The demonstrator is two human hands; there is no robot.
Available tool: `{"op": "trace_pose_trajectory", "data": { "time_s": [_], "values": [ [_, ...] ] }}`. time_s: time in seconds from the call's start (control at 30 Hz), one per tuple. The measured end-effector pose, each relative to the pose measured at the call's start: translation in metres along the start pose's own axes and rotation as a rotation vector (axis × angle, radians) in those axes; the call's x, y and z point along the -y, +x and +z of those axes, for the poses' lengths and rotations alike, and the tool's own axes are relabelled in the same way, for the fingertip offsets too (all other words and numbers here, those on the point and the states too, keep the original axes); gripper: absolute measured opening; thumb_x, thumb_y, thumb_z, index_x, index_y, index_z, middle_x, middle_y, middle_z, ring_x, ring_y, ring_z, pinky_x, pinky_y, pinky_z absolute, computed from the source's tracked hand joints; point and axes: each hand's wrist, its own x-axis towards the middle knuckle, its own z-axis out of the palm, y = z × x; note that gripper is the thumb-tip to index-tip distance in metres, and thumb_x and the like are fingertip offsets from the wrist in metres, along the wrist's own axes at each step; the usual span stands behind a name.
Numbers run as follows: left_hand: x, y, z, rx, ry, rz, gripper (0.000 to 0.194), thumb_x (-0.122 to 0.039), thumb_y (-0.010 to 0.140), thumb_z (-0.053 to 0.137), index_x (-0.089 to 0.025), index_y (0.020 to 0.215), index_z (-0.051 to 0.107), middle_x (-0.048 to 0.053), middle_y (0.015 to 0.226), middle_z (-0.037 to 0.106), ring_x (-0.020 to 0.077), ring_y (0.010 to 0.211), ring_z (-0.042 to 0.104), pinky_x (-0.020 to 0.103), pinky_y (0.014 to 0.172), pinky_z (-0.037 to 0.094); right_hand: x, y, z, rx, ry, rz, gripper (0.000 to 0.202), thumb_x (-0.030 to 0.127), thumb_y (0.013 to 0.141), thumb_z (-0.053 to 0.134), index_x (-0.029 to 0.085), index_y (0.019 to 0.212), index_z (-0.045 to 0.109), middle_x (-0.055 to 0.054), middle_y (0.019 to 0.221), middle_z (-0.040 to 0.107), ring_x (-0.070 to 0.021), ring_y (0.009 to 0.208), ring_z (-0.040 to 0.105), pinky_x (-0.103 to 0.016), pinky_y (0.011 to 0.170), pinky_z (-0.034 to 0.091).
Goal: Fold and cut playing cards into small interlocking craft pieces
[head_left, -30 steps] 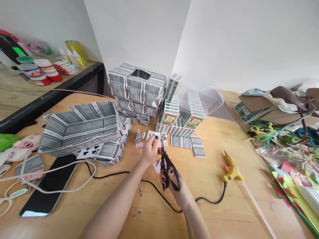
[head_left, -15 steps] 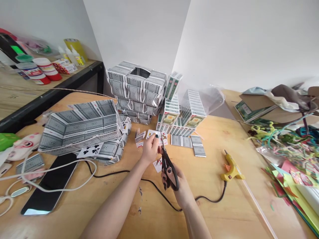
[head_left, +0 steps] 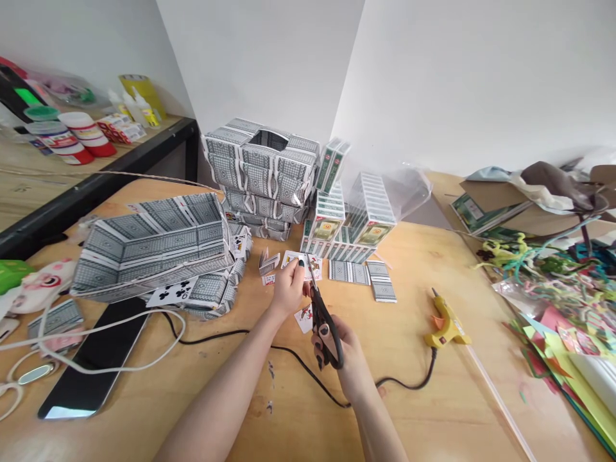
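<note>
Near the middle of the table, my left hand (head_left: pixel 287 289) is closed in a pinch at the edge of a face-up playing card (head_left: pixel 290 257); the fingers hide much of what they hold. My right hand (head_left: pixel 344 350) grips black-handled scissors (head_left: pixel 325 321), fingers through the loops. Their blades point away from me, right beside my left fingertips. Behind the blades another picture card (head_left: pixel 316 264) shows, and a joker-like card (head_left: pixel 304 317) lies under my hands. A small folded card piece (head_left: pixel 269 262) stands left of my left hand.
A card-covered box (head_left: pixel 262 160) and an open card tray (head_left: pixel 154 247) stand left. Packed card decks (head_left: pixel 327 221) are stacked behind. Face-down cards (head_left: pixel 382 282) and a yellow glue gun (head_left: pixel 445 324) lie right. Its black cable (head_left: pixel 312 375) passes beneath my arms; a phone (head_left: pixel 94 359) lies left.
The view has shifted slightly. The scissor blades look a little closer together beside my left fingers; both hands otherwise keep their places and grips.
</note>
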Motion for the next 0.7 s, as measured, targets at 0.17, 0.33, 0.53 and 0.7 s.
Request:
{"op": "trace_pose_trajectory", "data": {
  "time_s": [0.17, 0.33, 0.53, 0.7],
  "values": [
    [-0.002, 0.000, -0.001, -0.009, 0.025, 0.003, 0.023, -0.022, 0.080, 0.037, -0.019, 0.057, 0.037, -0.006, 0.038, 0.044, 0.0088, 0.034, 0.045, 0.019, 0.035, 0.035, -0.002, 0.000, 0.001, -0.030, -0.011, -0.012, 0.036, 0.048, 0.066, 0.064, 0.018, 0.070, 0.044, 0.006, 0.053, 0.041, -0.0048, 0.038, 0.036, -0.018, 0.034, 0.030],
    [-0.002, 0.000, -0.001, -0.012, 0.017, 0.006, 0.024, -0.025, 0.081, 0.037, -0.019, 0.058, 0.038, -0.005, 0.039, 0.045, 0.0093, 0.034, 0.046, 0.019, 0.035, 0.034, -0.005, 0.000, 0.002, -0.039, -0.034, -0.003, 0.035, 0.047, 0.067, 0.063, 0.017, 0.070, 0.044, 0.006, 0.053, 0.042, -0.0045, 0.037, 0.036, -0.017, 0.032, 0.029],
    [0.006, -0.001, -0.004, 0.049, -0.002, 0.004, 0.026, -0.033, 0.083, 0.037, -0.019, 0.062, 0.042, -0.004, 0.040, 0.047, 0.0094, 0.035, 0.046, 0.020, 0.037, 0.033, -0.001, 0.002, -0.001, -0.142, -0.079, -0.029, 0.037, 0.050, 0.068, 0.061, 0.018, 0.068, 0.043, 0.006, 0.051, 0.044, -0.0051, 0.034, 0.037, -0.018, 0.031, 0.030],
    [0.006, 0.001, -0.010, 0.038, -0.004, 0.024, 0.029, -0.039, 0.083, 0.039, -0.019, 0.061, 0.044, -0.003, 0.042, 0.049, 0.0101, 0.038, 0.046, 0.022, 0.039, 0.035, 0.005, -0.002, -0.027, -0.313, -0.419, -0.043, 0.033, 0.048, 0.065, 0.063, 0.018, 0.066, 0.048, 0.001, 0.052, 0.053, -0.0110, 0.040, 0.044, -0.022, 0.036, 0.033]
  ]
}}
